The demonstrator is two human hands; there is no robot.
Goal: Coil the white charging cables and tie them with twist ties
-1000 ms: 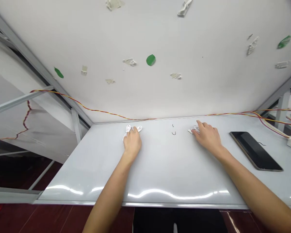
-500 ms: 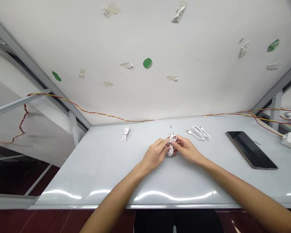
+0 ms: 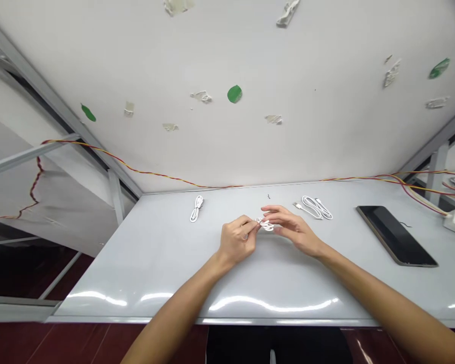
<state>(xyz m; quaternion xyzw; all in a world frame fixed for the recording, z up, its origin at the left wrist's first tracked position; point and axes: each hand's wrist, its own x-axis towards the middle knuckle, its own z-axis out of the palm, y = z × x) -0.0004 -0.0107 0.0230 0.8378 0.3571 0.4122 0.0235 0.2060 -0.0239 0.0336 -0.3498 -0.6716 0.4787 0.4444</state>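
Probably light and bendy, the cable (image 3: 267,226) left of the phone (image 3: 397,236) suits mid-coil holding; my left grip (image 3: 238,240) pinches it, right grip (image 3: 294,231) half-open.

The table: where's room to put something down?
Bare: front left, between the left cable and front edge; front middle, between the forearms. Crowded: centre, where the left hand holds another cable near the right hand; right, with a third cable and phone.
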